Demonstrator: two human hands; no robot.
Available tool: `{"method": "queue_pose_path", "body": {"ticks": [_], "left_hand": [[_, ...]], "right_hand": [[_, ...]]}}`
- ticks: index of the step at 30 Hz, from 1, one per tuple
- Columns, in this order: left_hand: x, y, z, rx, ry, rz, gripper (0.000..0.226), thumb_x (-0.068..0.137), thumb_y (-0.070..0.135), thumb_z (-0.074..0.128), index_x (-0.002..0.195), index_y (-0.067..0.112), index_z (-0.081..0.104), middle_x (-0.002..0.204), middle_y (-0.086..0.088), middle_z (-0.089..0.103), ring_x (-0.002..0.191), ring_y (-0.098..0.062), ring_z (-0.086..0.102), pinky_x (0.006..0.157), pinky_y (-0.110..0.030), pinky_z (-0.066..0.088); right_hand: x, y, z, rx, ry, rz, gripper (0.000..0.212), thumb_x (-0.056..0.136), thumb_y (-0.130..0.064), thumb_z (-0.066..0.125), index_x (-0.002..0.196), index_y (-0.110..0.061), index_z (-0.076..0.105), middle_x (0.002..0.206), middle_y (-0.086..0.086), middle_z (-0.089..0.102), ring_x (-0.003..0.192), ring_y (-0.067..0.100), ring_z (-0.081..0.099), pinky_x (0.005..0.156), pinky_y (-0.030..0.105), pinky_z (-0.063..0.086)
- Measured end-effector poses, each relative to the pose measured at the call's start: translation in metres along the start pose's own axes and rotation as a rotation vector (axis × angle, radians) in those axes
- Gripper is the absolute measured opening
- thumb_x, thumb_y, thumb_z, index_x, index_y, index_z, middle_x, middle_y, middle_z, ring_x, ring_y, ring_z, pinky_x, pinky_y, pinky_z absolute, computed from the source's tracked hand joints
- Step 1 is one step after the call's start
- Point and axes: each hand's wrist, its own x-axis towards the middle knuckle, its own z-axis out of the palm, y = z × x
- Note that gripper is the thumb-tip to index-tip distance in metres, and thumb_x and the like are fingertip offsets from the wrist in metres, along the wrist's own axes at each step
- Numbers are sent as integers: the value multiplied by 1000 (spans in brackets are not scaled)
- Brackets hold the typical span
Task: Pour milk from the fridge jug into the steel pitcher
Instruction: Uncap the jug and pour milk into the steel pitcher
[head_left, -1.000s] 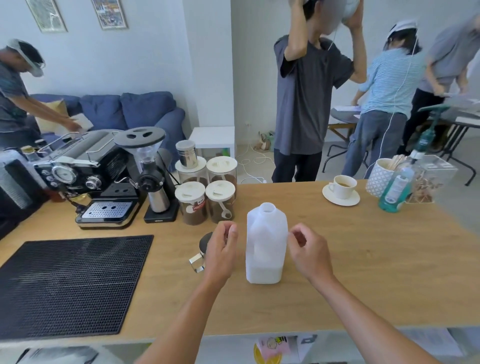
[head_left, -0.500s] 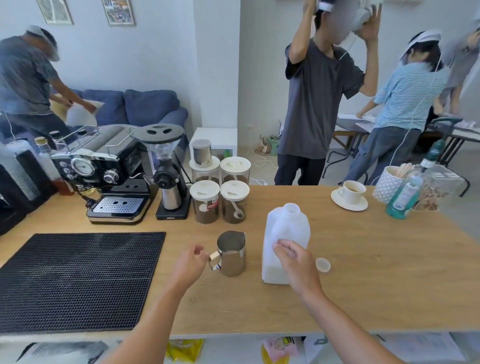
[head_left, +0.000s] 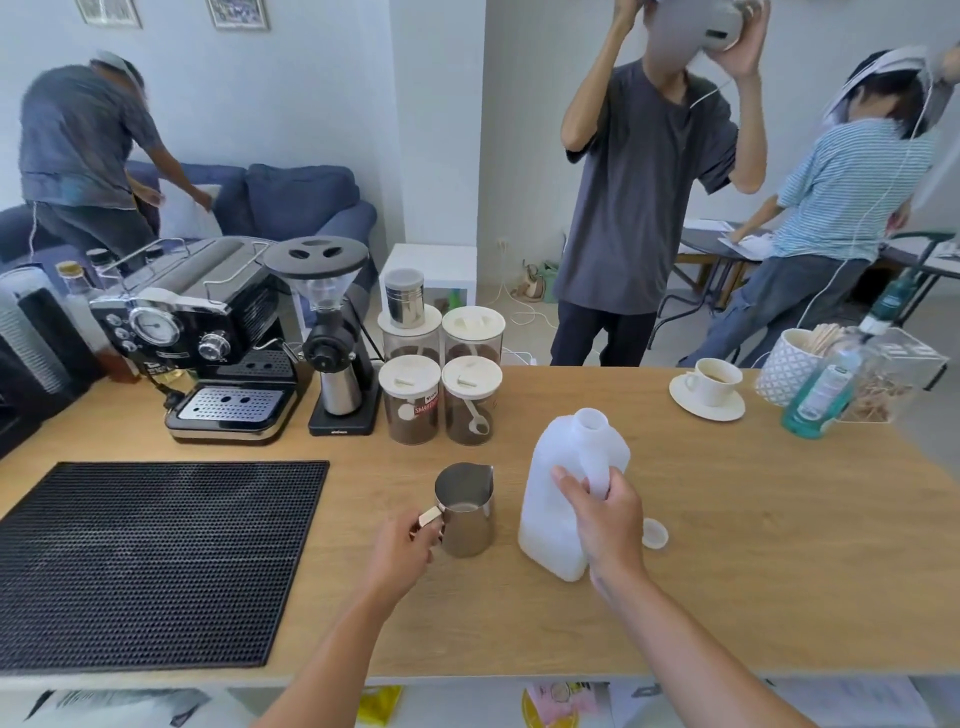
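Note:
A white plastic milk jug (head_left: 553, 499) with no cap stands on the wooden counter (head_left: 753, 545), slightly tilted. My right hand (head_left: 605, 525) is wrapped around its handle. To its left stands the steel pitcher (head_left: 465, 512), upright, mouth open. My left hand (head_left: 402, 553) holds the pitcher's handle with the fingers closed on it. The jug's white cap (head_left: 654, 533) lies on the counter just right of the jug.
A black rubber mat (head_left: 150, 561) covers the left of the counter. An espresso machine (head_left: 208, 338), grinder (head_left: 335, 343) and several coffee jars (head_left: 441, 395) stand behind. A cup on a saucer (head_left: 709, 387) and a green bottle (head_left: 818, 395) sit at the far right. Three people stand beyond.
My right hand has closed around the jug's handle and the jug now tilts. My left hand has reached the pitcher's handle and gripped it. The view shifted a little.

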Motion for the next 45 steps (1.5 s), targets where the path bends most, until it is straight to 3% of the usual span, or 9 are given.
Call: {"method": "queue_pose_path", "body": {"ticks": [3,9,17,22,27,31,35,40,45], "left_hand": [[-8,5,5,-53,14,0,26,102,26,54,83,8,60,69,-3,57,58,-10,49,55,-24,40],[-18,22,-6,-122,149,69,38,100,38,55,71,14,50,61,5,37,57,-10,33,51,-26,26],[-21,54,-30,-91,355,189,50,98,35,57,71,-5,47,63,-1,41,58,-12,36,54,-30,28],[-28,77,-38,-101,407,258,48,98,32,60,61,14,35,58,2,36,52,-7,29,48,-23,23],[-30,84,-43,-130,444,262,48,97,34,61,60,14,36,56,3,36,52,-8,30,51,-30,26],[-30,84,-44,-199,445,257,50,96,35,61,64,0,46,56,0,47,56,-16,43,55,-36,36],[-30,85,-40,-248,468,239,46,96,35,61,59,12,47,58,-2,54,56,-20,49,56,-37,40],[-33,92,-34,-279,460,231,46,97,34,61,67,-1,55,57,-1,52,56,-19,48,54,-34,39],[-36,95,-33,-250,453,231,46,96,37,61,63,6,53,52,8,50,55,-15,47,54,-35,38]], "right_hand": [[14,-3,-2,-61,-34,-46,48,77,-28,85,66,-17,40,61,-5,38,59,15,35,57,31,30],[36,-11,-8,-178,-211,-105,49,72,-35,88,69,-15,44,65,0,39,62,17,37,58,32,30],[62,-78,-6,-413,-544,-247,48,76,-36,87,68,-16,44,59,-5,47,48,11,47,54,25,42],[73,-112,-1,-589,-732,-317,46,76,-40,85,71,-18,45,53,-3,46,49,15,42,54,28,37],[79,-130,5,-694,-819,-328,49,77,-36,85,70,-17,40,49,-4,41,51,20,37,51,29,31],[81,-141,8,-834,-835,-328,49,76,-39,86,72,-16,43,42,-11,39,45,16,36,41,23,27],[84,-150,14,-931,-849,-337,48,74,-40,86,71,-15,44,53,-2,43,48,19,39,42,23,29],[83,-158,21,-1033,-870,-355,47,76,-41,84,71,-17,44,55,-3,44,47,17,40,45,24,30],[82,-162,29,-1141,-895,-417,46,77,-43,82,72,-17,45,61,-3,45,48,17,40,45,25,31]]}}
